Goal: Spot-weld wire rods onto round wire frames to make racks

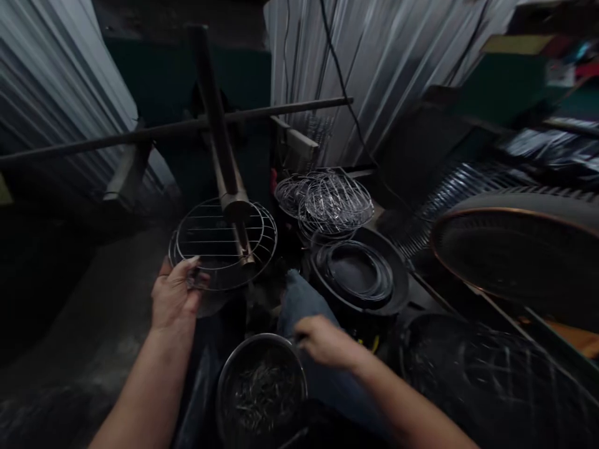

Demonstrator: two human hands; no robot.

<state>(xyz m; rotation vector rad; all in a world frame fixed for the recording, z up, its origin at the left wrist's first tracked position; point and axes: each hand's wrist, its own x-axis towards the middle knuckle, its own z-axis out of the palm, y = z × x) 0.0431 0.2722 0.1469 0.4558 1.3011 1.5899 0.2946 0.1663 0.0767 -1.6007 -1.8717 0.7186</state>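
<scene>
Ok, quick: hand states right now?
Left hand: closed on the round wire rack.
Right hand: partly closed by the metal bowl; cannot tell if holding anything.

Corrugated metal sheeting (pixel 384 68) rises behind, with a black cable (pixel 344 81) running down it. A bundle of wire hoops (pixel 322 201) sits just behind a black pan (pixel 360 274), and a copper-rimmed round tray (pixel 515 249) stands tilted at right.

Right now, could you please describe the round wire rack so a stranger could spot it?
Under the dark crossed poles, the left hand holds a round wire rack. Unlike the loose wire hoops beside it, it has straight parallel wires across it.
</scene>
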